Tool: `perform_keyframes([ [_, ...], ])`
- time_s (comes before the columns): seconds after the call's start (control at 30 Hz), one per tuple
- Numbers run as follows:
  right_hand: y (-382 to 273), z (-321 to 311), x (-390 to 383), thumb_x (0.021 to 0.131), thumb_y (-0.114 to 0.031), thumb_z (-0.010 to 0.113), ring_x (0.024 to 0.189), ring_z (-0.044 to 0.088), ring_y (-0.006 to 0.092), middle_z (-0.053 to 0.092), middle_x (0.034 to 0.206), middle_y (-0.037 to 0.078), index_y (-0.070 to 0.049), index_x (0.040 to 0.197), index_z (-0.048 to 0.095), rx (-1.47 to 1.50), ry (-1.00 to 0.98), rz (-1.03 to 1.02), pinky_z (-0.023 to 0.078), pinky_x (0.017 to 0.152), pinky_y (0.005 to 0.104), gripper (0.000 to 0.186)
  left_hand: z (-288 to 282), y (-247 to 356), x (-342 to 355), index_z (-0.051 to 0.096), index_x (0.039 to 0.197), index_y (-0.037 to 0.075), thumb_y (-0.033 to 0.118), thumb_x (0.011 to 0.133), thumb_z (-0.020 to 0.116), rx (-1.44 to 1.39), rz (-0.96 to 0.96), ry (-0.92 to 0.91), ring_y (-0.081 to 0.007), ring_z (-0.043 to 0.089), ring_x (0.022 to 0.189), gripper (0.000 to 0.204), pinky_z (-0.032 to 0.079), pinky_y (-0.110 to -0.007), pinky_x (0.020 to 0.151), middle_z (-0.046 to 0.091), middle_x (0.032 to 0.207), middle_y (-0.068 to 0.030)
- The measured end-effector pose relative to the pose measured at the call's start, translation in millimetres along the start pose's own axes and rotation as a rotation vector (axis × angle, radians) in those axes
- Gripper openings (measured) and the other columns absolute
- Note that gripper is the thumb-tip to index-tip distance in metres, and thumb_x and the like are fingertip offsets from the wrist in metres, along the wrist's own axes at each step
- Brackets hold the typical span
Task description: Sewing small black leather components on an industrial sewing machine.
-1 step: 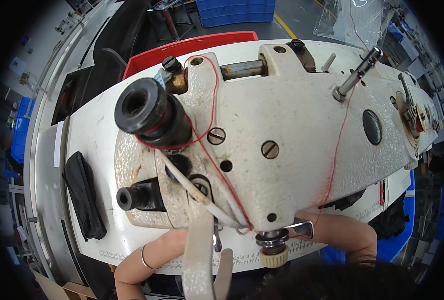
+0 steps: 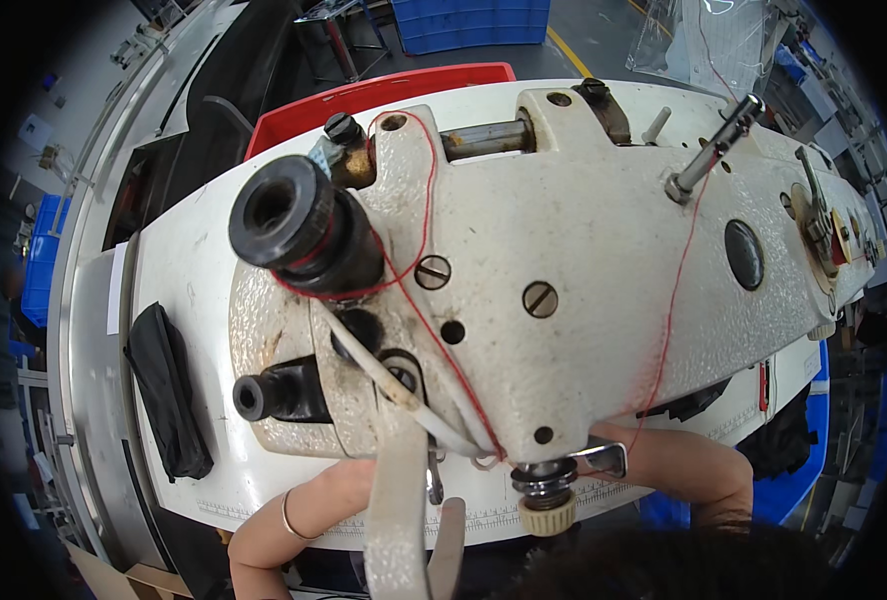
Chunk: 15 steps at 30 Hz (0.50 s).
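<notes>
A white sewing machine head [image 2: 604,240] fills the middle of the view, with a black knob [image 2: 284,215] wrapped by red thread [image 2: 429,170]. A white tube [image 2: 364,355] runs down across it, and a tension dial [image 2: 549,510] sits at its front. My left forearm [image 2: 299,510] reaches up from the lower left, a bangle round it, and passes beneath the machine head. My right forearm [image 2: 689,470] bends in from the lower right and also goes under the head. Both hands' fingers are hidden behind the machine, so what they hold cannot be seen.
The white table [image 2: 189,270] holds a folded black cloth [image 2: 164,390] at left. Dark fabric [image 2: 779,440] and a blue bin [image 2: 814,480] are at right. Behind are a red tray [image 2: 384,85], a blue crate [image 2: 469,25], a metal stool [image 2: 339,30] and plastic bags [image 2: 684,50].
</notes>
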State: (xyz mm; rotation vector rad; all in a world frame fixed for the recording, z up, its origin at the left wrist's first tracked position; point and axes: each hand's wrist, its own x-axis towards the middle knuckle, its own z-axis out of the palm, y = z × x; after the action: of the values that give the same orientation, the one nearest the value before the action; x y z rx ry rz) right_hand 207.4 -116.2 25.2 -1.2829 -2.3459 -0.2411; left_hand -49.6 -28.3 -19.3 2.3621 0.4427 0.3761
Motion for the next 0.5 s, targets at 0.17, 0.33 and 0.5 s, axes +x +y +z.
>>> perform_keyframes([
  [0.17, 0.0, 1.4, -2.6, 0.07, -0.014, 0.054, 0.092, 0.059, 0.0243, 0.06, 0.096, 0.011, -0.002, 0.089, 0.062, -0.006, -0.001, 0.016, 0.049, 0.081, 0.0393, 0.024, 3.5, -1.4, 8.8, 0.053, 0.111, 0.006, 0.011, 0.076, 0.058, 0.058, 0.041, 0.038, -0.0284, 0.057, 0.093, 0.036, 0.044, -0.038, 0.084, 0.058, 0.108, -0.0144],
  [0.33, -1.8, 3.2, -4.2, 0.07, -0.014, 0.054, 0.093, 0.059, 0.025, 0.06, 0.096, 0.012, -0.002, 0.089, 0.061, 0.014, -0.064, 0.018, 0.049, 0.081, 0.04, 0.024, 1.6, 2.4, 14.9, 0.058, 0.106, 0.007, 0.008, 0.071, 0.061, 0.134, 0.07, 0.076, -0.0314, 0.058, 0.091, 0.035, 0.044, -0.041, 0.08, 0.06, 0.105, -0.0156],
  [0.5, -1.1, 1.7, -1.7, 0.069, -0.015, 0.055, 0.094, 0.059, 0.0254, 0.06, 0.096, 0.013, -0.002, 0.088, 0.062, -0.011, -0.023, 0.015, 0.049, 0.082, 0.0405, 0.024, 2.4, 6.3, 19.3, 0.062, 0.1, 0.008, 0.006, 0.066, 0.064, 0.206, 0.101, 0.111, -0.0345, 0.059, 0.089, 0.034, 0.045, -0.044, 0.077, 0.061, 0.103, -0.0168],
])
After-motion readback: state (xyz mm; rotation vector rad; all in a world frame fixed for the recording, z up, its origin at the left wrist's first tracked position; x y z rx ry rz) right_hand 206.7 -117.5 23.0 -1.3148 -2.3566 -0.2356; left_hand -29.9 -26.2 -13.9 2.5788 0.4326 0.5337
